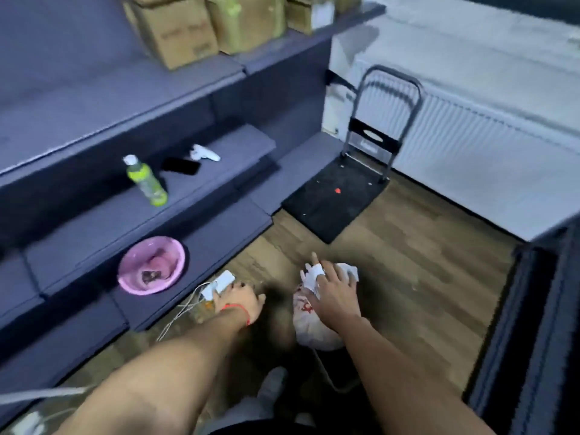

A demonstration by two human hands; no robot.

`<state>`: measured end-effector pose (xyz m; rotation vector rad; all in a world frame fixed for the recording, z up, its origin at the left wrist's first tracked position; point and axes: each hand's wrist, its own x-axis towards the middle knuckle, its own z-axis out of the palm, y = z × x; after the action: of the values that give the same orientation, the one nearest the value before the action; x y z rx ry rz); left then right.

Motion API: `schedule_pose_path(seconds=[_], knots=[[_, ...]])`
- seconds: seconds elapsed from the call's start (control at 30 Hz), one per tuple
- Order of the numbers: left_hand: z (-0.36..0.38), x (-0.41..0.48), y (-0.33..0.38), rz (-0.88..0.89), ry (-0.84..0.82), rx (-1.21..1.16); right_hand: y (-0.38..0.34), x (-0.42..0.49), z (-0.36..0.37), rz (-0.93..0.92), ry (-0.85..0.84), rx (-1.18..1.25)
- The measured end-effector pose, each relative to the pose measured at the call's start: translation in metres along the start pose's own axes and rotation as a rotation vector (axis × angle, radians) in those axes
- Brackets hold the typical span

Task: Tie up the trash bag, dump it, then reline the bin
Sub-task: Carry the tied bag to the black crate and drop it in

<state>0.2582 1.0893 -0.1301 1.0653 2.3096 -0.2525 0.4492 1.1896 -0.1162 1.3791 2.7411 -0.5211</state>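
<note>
Roughly, we're in the tie-up step, nothing past it. Our right hand (pixel 334 288) is on top of the white trash bag (pixel 314 321), fingers (pixel 314 260) spread apart with a strip of the bag's plastic looped over two of them; it looks like we're working the neck into a knot. We can't tell if the knot is closed yet. The bag sits low between our forearms, near floor level, looks full, with red print on its side. A dark shape under and left of it is probably the bin (pixel 276 328), but blur keeps us from confirming it or saying whether the bag is out of it.

Our left hand (pixel 241 301), red string on the wrist, hovers just left of the bag, fingers curled loosely, gripping nothing that we can make out; motion blur there.

Left to do, judging by this: finish the knot, carry the bag out, dump it, fit a new liner. No spare liner in view.

Floor (pixel 392 262) is wood-look planks. Grey-blue stepped shelves (pixel 204 196) on our left carry a green bottle (pixel 146 182), a black phone (pixel 181 166), a pink basin (pixel 153 265) and cardboard boxes (pixel 175 29) up top. White chargers and cables (pixel 219 285) lie by the bottom step. A folding hand cart (pixel 342 196) stands ahead, beside a white radiator (pixel 470 136).
</note>
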Motion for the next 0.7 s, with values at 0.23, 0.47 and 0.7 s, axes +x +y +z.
schedule_pose_path(seconds=[0.23,0.47,0.7], knots=[[0.001,-0.086,-0.113,-0.332,0.211,-0.418,-0.104,0.011,0.0,-0.314,0.058,0.252],[0.029,-0.173,-0.206,-0.644,0.383,-0.64,-0.215,0.001,0.021,-0.62,-0.037,0.379],[0.076,-0.25,-0.288,-0.903,0.448,-0.806,-0.33,-0.032,0.046,-0.822,-0.321,0.405]])
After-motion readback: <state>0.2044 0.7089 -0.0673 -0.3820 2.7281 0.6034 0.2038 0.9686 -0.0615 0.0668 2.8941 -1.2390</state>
